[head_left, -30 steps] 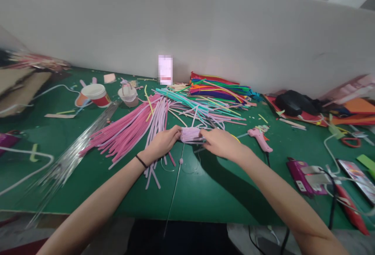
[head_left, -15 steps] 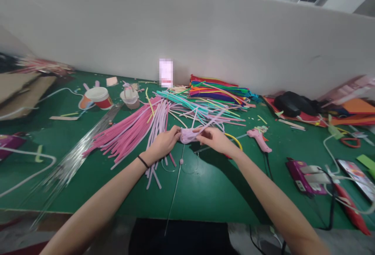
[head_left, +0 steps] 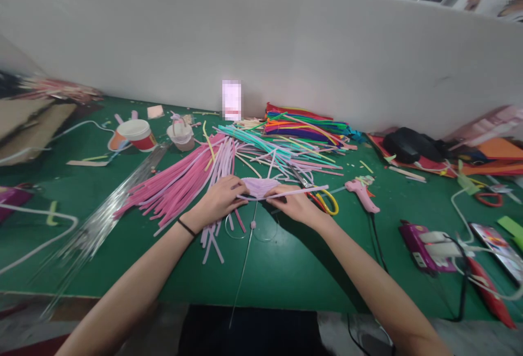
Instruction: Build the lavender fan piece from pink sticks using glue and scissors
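Note:
My left hand [head_left: 218, 198] and my right hand [head_left: 292, 203] meet at the middle of the green table [head_left: 286, 269], both closed on a small pale lilac wound bundle of pipe cleaner [head_left: 257, 186]. A loose lilac pipe cleaner end [head_left: 302, 191] sticks out to the right across my right hand's fingers. A thin metal wire [head_left: 244, 266] with a small pink bead runs from under the bundle toward me. Behind the hands lies a fan of pink pipe cleaners [head_left: 180, 181].
Teal and mixed-colour pipe cleaners [head_left: 302, 127] are piled at the back. Yellow-handled scissors [head_left: 324, 200] and a pink glue gun [head_left: 362, 189] lie right of my hands. Paper cups [head_left: 137, 133] stand back left, clear plastic sleeves [head_left: 102, 214] at left, purple boxes and cables [head_left: 429, 239] at right.
My right hand has lowered and drawn the loose lilac end out to the right. The bundle has flattened between my hands, and the scissors behind my right hand have come into view.

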A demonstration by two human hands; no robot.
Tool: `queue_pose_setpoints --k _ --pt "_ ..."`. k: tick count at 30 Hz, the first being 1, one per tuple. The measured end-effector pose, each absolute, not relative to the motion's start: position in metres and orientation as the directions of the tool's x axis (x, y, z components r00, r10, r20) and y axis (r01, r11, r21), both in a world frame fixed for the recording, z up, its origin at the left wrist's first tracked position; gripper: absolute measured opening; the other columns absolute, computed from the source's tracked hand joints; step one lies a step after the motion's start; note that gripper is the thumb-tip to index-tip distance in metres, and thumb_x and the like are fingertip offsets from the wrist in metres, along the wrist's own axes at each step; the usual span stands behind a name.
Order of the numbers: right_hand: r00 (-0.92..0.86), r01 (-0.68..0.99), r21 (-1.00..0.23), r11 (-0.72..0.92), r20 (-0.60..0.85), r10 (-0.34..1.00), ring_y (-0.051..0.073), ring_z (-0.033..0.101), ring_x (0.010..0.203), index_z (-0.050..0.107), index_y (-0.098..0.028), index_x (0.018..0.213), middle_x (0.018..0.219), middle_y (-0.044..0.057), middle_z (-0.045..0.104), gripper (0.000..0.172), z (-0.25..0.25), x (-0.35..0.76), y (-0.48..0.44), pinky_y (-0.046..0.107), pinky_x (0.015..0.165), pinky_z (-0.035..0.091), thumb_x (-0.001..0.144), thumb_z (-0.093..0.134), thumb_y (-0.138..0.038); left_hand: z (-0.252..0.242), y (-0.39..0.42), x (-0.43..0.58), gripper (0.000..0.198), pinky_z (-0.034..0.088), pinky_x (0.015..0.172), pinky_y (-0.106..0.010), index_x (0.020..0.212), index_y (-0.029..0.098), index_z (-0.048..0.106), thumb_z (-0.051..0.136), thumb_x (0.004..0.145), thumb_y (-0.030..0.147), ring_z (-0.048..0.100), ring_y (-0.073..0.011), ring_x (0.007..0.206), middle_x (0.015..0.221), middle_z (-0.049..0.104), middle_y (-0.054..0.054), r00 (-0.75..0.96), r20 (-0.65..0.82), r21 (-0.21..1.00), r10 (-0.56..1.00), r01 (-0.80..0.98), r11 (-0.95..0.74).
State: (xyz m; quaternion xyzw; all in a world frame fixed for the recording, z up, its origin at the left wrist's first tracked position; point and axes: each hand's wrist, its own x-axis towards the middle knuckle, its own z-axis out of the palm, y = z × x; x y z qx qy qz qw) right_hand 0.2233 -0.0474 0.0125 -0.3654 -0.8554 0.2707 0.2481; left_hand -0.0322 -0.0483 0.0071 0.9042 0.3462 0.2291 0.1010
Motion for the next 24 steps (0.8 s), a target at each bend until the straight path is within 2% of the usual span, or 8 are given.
queue_pose_setpoints --k 3,7,12,16,19,24 --pt "-0.596 0.521 -0.606 0.601 0.247 0.764 0.019 0.066 0.093 0.069 -0.017 0.097 0.098 0.007 0.072 0.015 0.012 0.223 -0.05 0.034 0.085 0.049 0.09 0.058 -0.024 0.005 -0.049 -0.031 0.016 0.047 0.093 -0.039 0.1 0.02 0.065 0.052 0.093 0.027 0.058 -0.0225 0.105 0.108 0.065 -0.01 0.657 0.362 0.403 0.661 0.529 -0.747" --pt "-0.583 0.498 -0.553 0.668 0.358 0.73 0.02 0.063 0.099 0.066 -0.016 0.095 0.1 0.009 0.069 0.014 0.007 0.219 -0.05 0.037 0.092 0.047 0.092 0.054 -0.023 -0.001 -0.05 -0.024 0.018 0.047 0.097 -0.039 0.098 0.02 0.065 0.048 0.095 0.023 0.06 -0.0209 0.111 0.111 0.067 -0.009 0.652 0.377 0.47 0.658 0.477 -0.742" --pt "-0.615 0.47 -0.478 0.742 0.425 0.664 0.022 0.058 0.105 0.061 -0.016 0.102 0.107 0.013 0.065 0.018 0.001 0.213 -0.048 0.04 0.093 0.047 0.095 0.046 -0.018 -0.007 -0.048 -0.019 0.017 0.049 0.09 -0.035 0.103 0.018 0.059 0.044 0.097 0.024 0.063 -0.0203 0.101 0.107 0.068 -0.009 0.617 0.344 0.483 0.708 0.53 -0.697" --pt "-0.6 0.519 -0.453 0.725 0.411 0.686 0.023 0.057 0.104 0.058 -0.013 0.108 0.108 0.016 0.062 0.022 -0.001 0.208 -0.048 0.039 0.091 0.048 0.096 0.04 -0.019 -0.007 -0.047 -0.016 0.02 0.048 0.087 -0.033 0.106 0.02 0.056 0.039 0.099 0.027 0.063 -0.0198 0.1 0.105 0.067 -0.008 0.612 0.321 0.449 0.723 0.574 -0.685" --pt "-0.614 0.534 -0.447 0.718 0.379 0.692 0.023 0.056 0.106 0.056 -0.013 0.107 0.108 0.015 0.061 0.022 -0.005 0.203 -0.046 0.039 0.092 0.047 0.097 0.037 -0.019 -0.005 -0.049 -0.015 0.02 0.05 0.08 -0.031 0.106 0.021 0.057 0.04 0.098 0.03 0.065 -0.0197 0.09 0.096 0.068 -0.007 0.595 0.289 0.424 0.75 0.622 -0.658" --pt "-0.622 0.574 -0.428 0.698 0.327 0.712 0.022 0.055 0.103 0.053 -0.014 0.103 0.105 0.013 0.059 0.021 -0.015 0.198 -0.042 0.038 0.09 0.046 0.096 0.034 -0.017 -0.004 -0.05 -0.012 0.021 0.049 0.074 -0.029 0.101 0.019 0.058 0.043 0.097 0.033 0.066 -0.0196 0.083 0.089 0.068 -0.007 0.545 0.29 0.452 0.787 0.647 -0.614"
